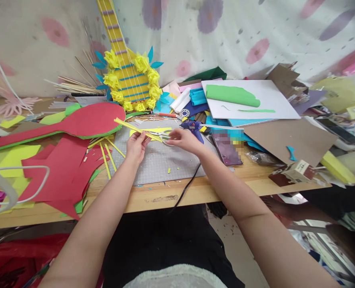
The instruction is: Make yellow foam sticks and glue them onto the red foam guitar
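I had the L hand (138, 146) near frame ctr, thumb & fingers pinching thin yellow strips (126, 125) that slanted from upper L down twd the R hand (182, 141). The R hand was curled round the handle loops of the scissors (157, 134), blades pointing L, right by the strips; couldn't tell if they were touching. Both hands were over the grey cutting mat (153, 168), mid-frame on the wooden table (135, 204), w/ a few yellow scraps (169, 171) lying on the mat.

Just L of the mat I saw loose strips (104, 160), also yellow, partly over red sheets (57, 168). A red-and-green paddle shape (95, 120) lay above those, L side of frame. Upper ctr-L: yellow guitar model (132, 84) w/ yellow flowers, standing upright-ish. Blue glue gun (192, 127) sat just behind the R hand, phone (227, 149) to its R. Upper R: white board (252, 108) w/ a green sheet (231, 95) on top.
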The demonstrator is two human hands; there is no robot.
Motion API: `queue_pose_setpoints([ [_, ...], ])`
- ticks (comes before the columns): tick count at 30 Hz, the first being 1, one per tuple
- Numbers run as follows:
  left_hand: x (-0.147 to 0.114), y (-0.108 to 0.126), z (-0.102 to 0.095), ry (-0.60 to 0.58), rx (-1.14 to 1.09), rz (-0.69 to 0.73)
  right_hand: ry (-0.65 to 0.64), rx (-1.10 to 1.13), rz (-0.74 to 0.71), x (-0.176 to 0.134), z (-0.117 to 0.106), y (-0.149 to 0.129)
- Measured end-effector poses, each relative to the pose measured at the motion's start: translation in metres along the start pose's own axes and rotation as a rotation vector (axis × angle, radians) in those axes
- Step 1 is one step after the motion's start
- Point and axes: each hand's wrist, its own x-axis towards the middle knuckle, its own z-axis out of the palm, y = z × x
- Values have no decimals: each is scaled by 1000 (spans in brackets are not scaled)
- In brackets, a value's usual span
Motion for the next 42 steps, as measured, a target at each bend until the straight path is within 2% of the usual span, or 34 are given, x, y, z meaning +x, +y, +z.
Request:
queue_pose_setpoints([
  [2, 0, -2, 1, 5, -4, 6, -65, 199, -41, 15, 24, -7],
  [4, 0, -3, 1, 11, -9, 17, -80, 271, -21, 25, 43, -11],
  [7, 1, -5, 0, 25, -14, 35, -19, 327, 41, 30, 60, -11],
  [9, 1, -6, 0, 31, -15, 49, 29, 340, 28, 29, 64, -10],
  [13, 1, -7, 0, 31, -24, 71, 52, 259, -59, 22, 65, -8],
  [19, 1, -8, 2, 49, -27, 81, 59, -62, -214, 12, 60, -13],
  [24, 0, -5, 1, 22, 2, 65, 43, -161, -252, 10, 61, -12],
  [29, 1, -4, -2, -14, 27, 41, 44, -142, -238, 10, 61, -8],
  [34, 0, -2, -1, 22, 48, 41, 79, -213, -192, 9, 62, -10],
  [37, -1, 0, 1, 33, 21, 28, 88, -173, -189, 8, 62, -11],
  [40, -2, 1, 1, 32, 4, 13, 132, -96, -153, 8, 55, -11],
  [42, -1, 2, 1, 48, 10, 0, 193, -129, -130, 7, 46, -11],
])
